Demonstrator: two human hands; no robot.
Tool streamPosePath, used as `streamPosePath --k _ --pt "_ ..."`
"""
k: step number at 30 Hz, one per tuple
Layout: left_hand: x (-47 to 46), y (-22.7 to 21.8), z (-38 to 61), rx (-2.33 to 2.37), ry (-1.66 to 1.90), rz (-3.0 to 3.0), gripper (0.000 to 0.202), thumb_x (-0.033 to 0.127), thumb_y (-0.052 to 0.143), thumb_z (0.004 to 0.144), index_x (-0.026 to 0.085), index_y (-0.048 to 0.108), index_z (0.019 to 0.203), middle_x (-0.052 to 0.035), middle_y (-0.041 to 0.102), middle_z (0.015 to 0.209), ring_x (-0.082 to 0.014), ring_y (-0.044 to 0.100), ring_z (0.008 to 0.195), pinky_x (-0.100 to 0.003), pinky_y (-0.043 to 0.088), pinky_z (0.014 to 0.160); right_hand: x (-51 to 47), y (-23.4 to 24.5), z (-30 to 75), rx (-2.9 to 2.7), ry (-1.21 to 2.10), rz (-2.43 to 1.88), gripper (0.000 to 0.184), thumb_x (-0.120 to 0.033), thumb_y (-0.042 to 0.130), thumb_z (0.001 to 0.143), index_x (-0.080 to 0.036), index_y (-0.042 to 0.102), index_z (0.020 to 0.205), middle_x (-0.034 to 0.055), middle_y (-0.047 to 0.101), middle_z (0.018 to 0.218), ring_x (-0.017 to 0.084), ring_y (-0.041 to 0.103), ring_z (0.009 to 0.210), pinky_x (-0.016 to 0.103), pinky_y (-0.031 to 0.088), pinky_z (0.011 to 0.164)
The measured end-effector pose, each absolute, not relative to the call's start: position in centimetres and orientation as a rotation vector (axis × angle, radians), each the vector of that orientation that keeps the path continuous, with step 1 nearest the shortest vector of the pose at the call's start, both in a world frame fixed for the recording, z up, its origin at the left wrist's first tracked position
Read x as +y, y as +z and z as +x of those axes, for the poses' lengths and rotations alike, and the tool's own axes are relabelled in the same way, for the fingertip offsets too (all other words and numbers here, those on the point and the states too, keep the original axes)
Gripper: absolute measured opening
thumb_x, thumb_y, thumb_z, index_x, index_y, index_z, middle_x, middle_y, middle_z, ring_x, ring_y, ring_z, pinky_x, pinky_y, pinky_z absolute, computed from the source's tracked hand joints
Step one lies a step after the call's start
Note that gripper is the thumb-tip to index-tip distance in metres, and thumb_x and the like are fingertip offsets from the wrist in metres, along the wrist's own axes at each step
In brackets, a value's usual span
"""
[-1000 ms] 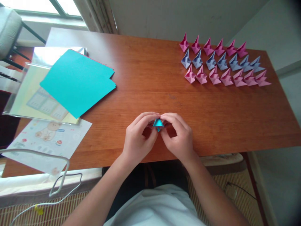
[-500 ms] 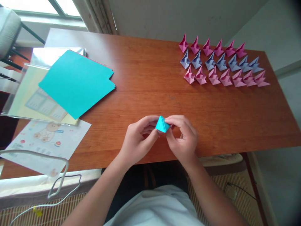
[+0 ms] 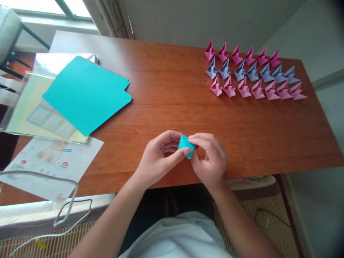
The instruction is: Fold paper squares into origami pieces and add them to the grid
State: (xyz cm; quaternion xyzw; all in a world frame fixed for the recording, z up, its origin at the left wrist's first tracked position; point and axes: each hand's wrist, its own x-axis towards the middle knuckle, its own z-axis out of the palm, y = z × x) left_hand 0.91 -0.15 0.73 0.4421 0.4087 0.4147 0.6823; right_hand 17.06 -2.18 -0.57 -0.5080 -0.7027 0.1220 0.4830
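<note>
A small piece of folded turquoise paper (image 3: 185,144), now roughly diamond-shaped, is held between both hands above the table's front edge. My left hand (image 3: 160,156) grips it from the left, thumb lying across its lower face and the fingers curled behind. From the other side my right hand (image 3: 211,156) pinches it, index finger on the upper right part and thumb beneath. The fingers cover part of its right side and its back.
Folded pink paper pieces (image 3: 244,87) and bluish-purple ones (image 3: 252,71) stand in three rows at the back right of the wooden table (image 3: 161,96). Turquoise sheets (image 3: 88,95) lie left, over a plastic sleeve (image 3: 16,118). A printed bear sheet (image 3: 83,157) is nearer me.
The triangular face of the folded paper now shows as a diamond with a lower point. My left thumb has moved onto its front, and my right hand has shifted slightly.
</note>
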Motion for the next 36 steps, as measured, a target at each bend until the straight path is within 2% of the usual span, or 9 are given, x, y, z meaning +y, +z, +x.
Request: streamPosePath --k 7,13,17,23,31,36 --pt "-0.1 0.7 0.8 0.994 1.011 0.975 0.024 0.031 0.084 0.08 0.016 0.07 0.092 -0.0033 0.074 0.085 -0.015 0.07 0.076 -0.026 0.061 0.074 -2.1 -0.7 17.2 -1.617 0.565 -1.219 0.029 -0.01 0.056 0.091 -0.028 0.069 0.11 0.0043 0.073 0.103 0.022 0.071 0.096 0.042 0.061 0.083" --pt "0.1 0.7 0.8 1.005 1.026 0.975 0.023 0.029 0.084 0.08 0.015 0.072 0.092 -0.0026 0.074 0.084 -0.0133 0.069 0.074 -0.024 0.059 0.071 -1.7 -0.5 17.2 -1.543 0.79 -1.283 0.013 -0.023 0.064 0.095 -0.027 0.071 0.105 0.0015 0.074 0.094 0.017 0.069 0.083 0.032 0.058 0.072" --pt "0.2 0.9 0.7 1.012 1.029 1.006 0.021 0.031 0.083 0.082 0.015 0.071 0.092 -0.0024 0.073 0.083 -0.0126 0.067 0.072 -0.023 0.058 0.069 -1.4 -0.7 17.5 -1.513 0.915 -1.272 0.01 -0.027 0.068 0.094 -0.027 0.073 0.102 0.001 0.075 0.095 0.017 0.07 0.084 0.031 0.058 0.073" --pt "0.1 1.1 0.6 0.986 0.854 1.131 0.023 0.038 0.075 0.089 0.015 0.073 0.089 -0.0045 0.073 0.078 -0.0148 0.068 0.071 -0.023 0.056 0.064 -1.3 -1.3 17.8 -1.325 0.893 -1.287 0.012 -0.032 0.07 0.093 -0.027 0.073 0.104 0.0022 0.078 0.098 0.019 0.074 0.088 0.032 0.063 0.075" --pt "0.2 1.0 0.8 1.018 0.915 1.056 0.021 0.034 0.082 0.083 0.015 0.071 0.084 -0.001 0.069 0.071 -0.0118 0.064 0.065 -0.02 0.053 0.06 -1.4 -1.7 17.6 -1.355 0.887 -1.288 0.014 -0.033 0.068 0.095 -0.027 0.072 0.106 0.0028 0.076 0.097 0.018 0.073 0.086 0.031 0.061 0.073" --pt "0.1 1.2 0.8 1.024 0.929 1.057 0.023 0.035 0.081 0.083 0.015 0.07 0.078 -0.0028 0.071 0.073 -0.0123 0.065 0.065 -0.021 0.053 0.06 -1.5 -1.5 17.6 -1.351 0.915 -1.287 0.013 -0.034 0.066 0.095 -0.026 0.071 0.104 0.0021 0.073 0.093 0.017 0.07 0.082 0.031 0.059 0.072"
